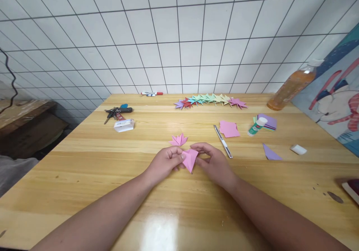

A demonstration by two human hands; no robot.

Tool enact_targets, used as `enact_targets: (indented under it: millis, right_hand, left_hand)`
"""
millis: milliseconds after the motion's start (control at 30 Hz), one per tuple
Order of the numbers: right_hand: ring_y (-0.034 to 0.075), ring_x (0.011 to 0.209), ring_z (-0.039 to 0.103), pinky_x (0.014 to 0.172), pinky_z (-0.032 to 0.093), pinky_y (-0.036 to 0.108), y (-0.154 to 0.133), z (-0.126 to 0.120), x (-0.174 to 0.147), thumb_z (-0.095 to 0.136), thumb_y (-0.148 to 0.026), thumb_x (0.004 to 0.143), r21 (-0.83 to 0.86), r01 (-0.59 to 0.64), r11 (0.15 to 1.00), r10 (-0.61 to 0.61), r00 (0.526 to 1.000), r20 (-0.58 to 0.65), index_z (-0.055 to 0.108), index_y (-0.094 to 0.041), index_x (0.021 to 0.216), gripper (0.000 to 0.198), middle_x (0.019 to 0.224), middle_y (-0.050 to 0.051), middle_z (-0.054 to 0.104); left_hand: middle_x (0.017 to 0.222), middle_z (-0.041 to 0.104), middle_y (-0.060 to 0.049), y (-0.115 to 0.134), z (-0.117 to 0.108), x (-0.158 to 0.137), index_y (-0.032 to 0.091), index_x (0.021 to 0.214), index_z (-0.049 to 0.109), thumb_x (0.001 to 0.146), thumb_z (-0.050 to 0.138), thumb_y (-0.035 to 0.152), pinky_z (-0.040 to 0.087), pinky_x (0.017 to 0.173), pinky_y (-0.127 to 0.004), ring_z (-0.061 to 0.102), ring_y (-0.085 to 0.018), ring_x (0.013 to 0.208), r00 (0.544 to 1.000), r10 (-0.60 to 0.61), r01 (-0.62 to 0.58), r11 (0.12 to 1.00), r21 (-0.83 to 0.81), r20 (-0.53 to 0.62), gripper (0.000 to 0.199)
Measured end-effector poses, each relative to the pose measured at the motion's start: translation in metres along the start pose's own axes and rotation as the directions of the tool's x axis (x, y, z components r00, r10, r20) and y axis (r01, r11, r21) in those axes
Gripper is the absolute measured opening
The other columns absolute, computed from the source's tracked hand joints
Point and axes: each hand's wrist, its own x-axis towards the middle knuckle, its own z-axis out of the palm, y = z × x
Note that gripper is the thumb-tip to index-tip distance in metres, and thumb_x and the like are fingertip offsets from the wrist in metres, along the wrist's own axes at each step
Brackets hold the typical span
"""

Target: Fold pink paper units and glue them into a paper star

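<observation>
A pink folded paper is held just above the table, its point facing down toward me. My left hand pinches its left side, thumb in front and fingers behind. At the right edge, my right hand grips it with curled fingers and thumb; part of that contact is hidden. Just beyond the hands lies a pink folded paper piece with fanned points. Right of it rest a utility knife and a small stack of pink paper squares.
Behind are a row of coloured folded-paper stars and a marker. Keys and a small white box lie left. A glue stick, coloured paper stack, purple triangle, eraser and bottle are right.
</observation>
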Motion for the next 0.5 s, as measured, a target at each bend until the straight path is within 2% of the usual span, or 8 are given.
enact_targets:
  millis: [67,167,300,400,500]
  right_hand:
    - [0.016,0.082,0.063,0.062,0.055,0.025,0.0013,-0.0009,0.0001,0.06,-0.014,0.069,0.021,-0.006,1.0,0.006,1.0,0.031,0.064,-0.021,0.095,0.027,0.091,0.004,0.068]
    - [0.016,0.084,0.065,0.068,0.056,0.03,0.0037,-0.0018,-0.0008,0.06,-0.016,0.071,0.109,0.006,0.994,-0.014,0.997,0.081,0.059,-0.024,0.11,0.04,0.095,0.004,0.069]
    - [0.017,0.083,0.067,0.074,0.055,0.033,0.0054,-0.0008,-0.0014,0.06,-0.016,0.071,0.123,0.007,0.992,-0.017,0.996,0.082,0.06,-0.024,0.107,0.037,0.093,0.003,0.07]
    - [0.017,0.081,0.067,0.073,0.055,0.033,0.0043,0.0005,-0.0004,0.063,-0.016,0.069,0.195,-0.086,0.977,0.068,0.993,0.098,0.053,-0.023,0.116,0.048,0.094,0.004,0.07]
    - [0.016,0.075,0.066,0.062,0.055,0.027,0.0022,0.0009,0.0006,0.066,-0.019,0.067,0.235,-0.196,0.952,0.172,0.978,0.118,0.059,-0.019,0.104,0.037,0.089,0.005,0.07]
  left_hand:
    - [0.064,0.061,-0.002,0.0006,-0.0004,-0.0001,0.013,0.077,0.058,0.077,0.058,0.041,0.039,0.053,-0.02,0.053,-0.01,0.055,1.0,-0.014,0.014,1.0,-0.008,-0.003,0.028]
    - [0.061,0.061,-0.001,0.001,-0.0008,-0.0001,0.013,0.074,0.057,0.075,0.059,0.04,0.039,0.052,-0.02,0.053,-0.01,0.053,1.0,-0.021,0.021,1.0,-0.015,-0.007,0.026]
    - [0.06,0.06,0.0,0.0008,-0.0008,0.0002,0.014,0.073,0.057,0.075,0.059,0.037,0.039,0.053,-0.02,0.053,-0.009,0.052,1.0,-0.011,0.011,1.0,-0.017,-0.006,0.024]
    - [0.064,0.062,-0.001,0.0009,-0.0002,0.0008,0.014,0.076,0.057,0.076,0.059,0.036,0.04,0.053,-0.02,0.053,-0.01,0.054,1.0,-0.01,0.01,1.0,-0.005,-0.015,0.023]
    - [0.063,0.062,-0.001,0.001,0.0007,0.0013,0.013,0.076,0.057,0.076,0.059,0.037,0.04,0.052,-0.02,0.052,-0.009,0.052,0.999,-0.016,0.016,1.0,-0.002,-0.028,0.024]
